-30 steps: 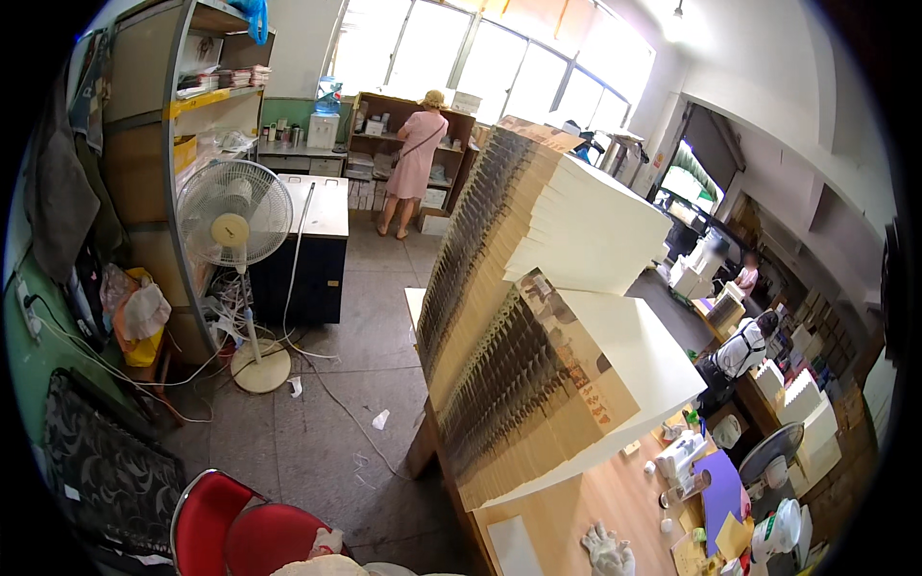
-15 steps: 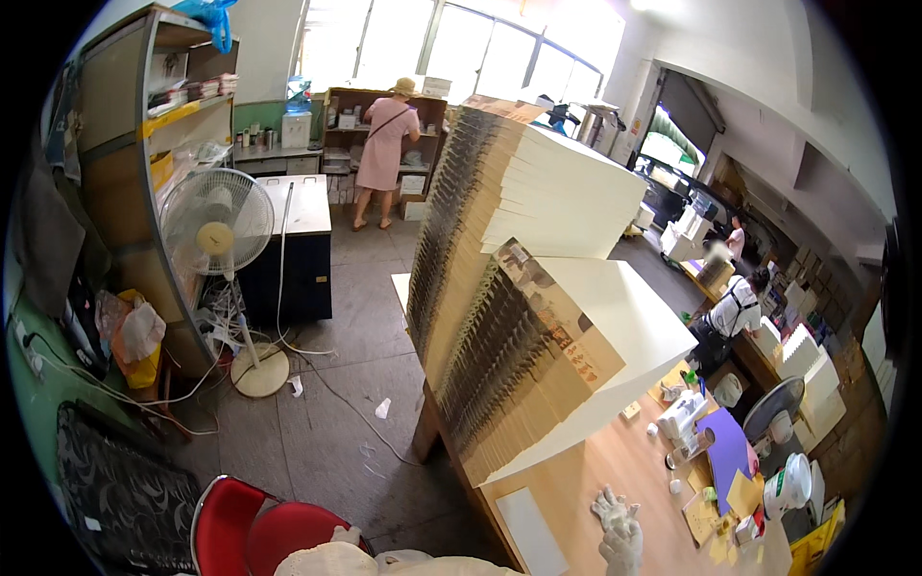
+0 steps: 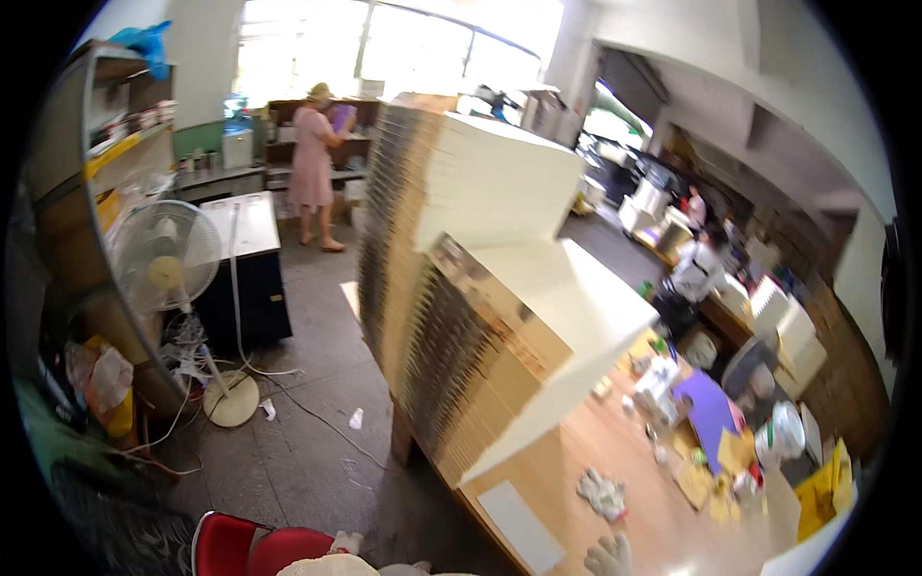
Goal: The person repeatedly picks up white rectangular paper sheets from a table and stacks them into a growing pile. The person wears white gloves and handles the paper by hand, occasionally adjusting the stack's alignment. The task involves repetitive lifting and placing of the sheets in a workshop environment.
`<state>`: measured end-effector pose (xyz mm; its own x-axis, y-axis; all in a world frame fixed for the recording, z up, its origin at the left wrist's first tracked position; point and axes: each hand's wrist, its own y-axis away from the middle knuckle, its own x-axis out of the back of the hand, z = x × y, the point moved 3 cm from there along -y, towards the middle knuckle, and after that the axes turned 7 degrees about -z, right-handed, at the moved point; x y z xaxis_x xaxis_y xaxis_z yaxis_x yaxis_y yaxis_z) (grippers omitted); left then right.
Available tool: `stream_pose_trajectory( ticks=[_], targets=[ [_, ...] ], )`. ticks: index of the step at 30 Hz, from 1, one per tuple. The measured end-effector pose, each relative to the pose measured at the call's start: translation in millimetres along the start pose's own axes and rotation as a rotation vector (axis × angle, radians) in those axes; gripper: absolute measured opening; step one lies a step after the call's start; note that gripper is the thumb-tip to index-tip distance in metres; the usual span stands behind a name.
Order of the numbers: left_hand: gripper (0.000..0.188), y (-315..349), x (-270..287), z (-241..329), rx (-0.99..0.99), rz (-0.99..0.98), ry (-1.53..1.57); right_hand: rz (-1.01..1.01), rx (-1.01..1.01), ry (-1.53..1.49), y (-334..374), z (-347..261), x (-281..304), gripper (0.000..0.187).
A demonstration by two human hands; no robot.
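My right hand [image 3: 608, 555], in a pale work glove, shows at the lower edge over the light wooden table [image 3: 663, 538]. Its fingers point up and stand slightly apart, holding nothing I can see. Just beyond the fingertips lies a crumpled whitish glove [image 3: 602, 494]. What looks like my left hand [image 3: 346, 543], also pale-gloved, shows only as a small blurred bit beside the red chair [image 3: 288, 551]; its grip is hidden. Tall stacks of printed cream sheets stand on the table, a nearer stack [image 3: 499, 336] in front of a taller back stack [image 3: 394, 211].
A white flat panel [image 3: 521, 526] lies at the near table edge. Purple sheet [image 3: 709, 413], yellow scraps and a white bucket [image 3: 780, 432] crowd the right. A standing fan [image 3: 168, 264] and floor cables are left. Co-workers stand by the shelf [image 3: 312, 163] and far right [image 3: 693, 269].
The view has swung, shifting the scene leftward. My right hand, earlier against the crumpled glove, is now apart from it. The person at the shelf has turned and holds something purple.
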<state>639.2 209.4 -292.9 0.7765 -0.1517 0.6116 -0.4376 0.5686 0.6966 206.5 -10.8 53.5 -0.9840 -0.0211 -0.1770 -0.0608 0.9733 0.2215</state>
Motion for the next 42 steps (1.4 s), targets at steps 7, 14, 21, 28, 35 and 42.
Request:
stream_pose_trajectory(
  ticks=[7,14,21,28,35,42],
  targets=[
    [0.056,-45.7,-49.7,-23.3,-0.159,-0.013,0.124,-0.020,-0.019,-0.023,108.0,27.0,71.8,0.074],
    [0.054,-2.0,-121.8,32.4,-0.260,-0.184,0.106,0.259,0.126,-0.245,327.0,101.4,197.7,0.067],
    [0.028,123.6,-240.1,23.0,-0.375,-0.300,-0.057,0.755,0.195,-0.654,509.7,174.1,283.9,0.028],
    [0.037,276.8,-250.9,67.2,-0.760,-0.428,-0.785,0.877,0.066,-1.013,553.1,202.3,325.4,0.035],
    [0.016,196.2,-298.9,-11.5,-1.004,-0.277,-1.080,0.694,0.092,-0.518,511.0,146.9,387.6,0.028],
    [0.026,199.9,-346.5,-56.3,-0.214,-1.020,0.693,0.619,0.109,0.239,402.0,74.9,572.2,0.030]
  ],
)
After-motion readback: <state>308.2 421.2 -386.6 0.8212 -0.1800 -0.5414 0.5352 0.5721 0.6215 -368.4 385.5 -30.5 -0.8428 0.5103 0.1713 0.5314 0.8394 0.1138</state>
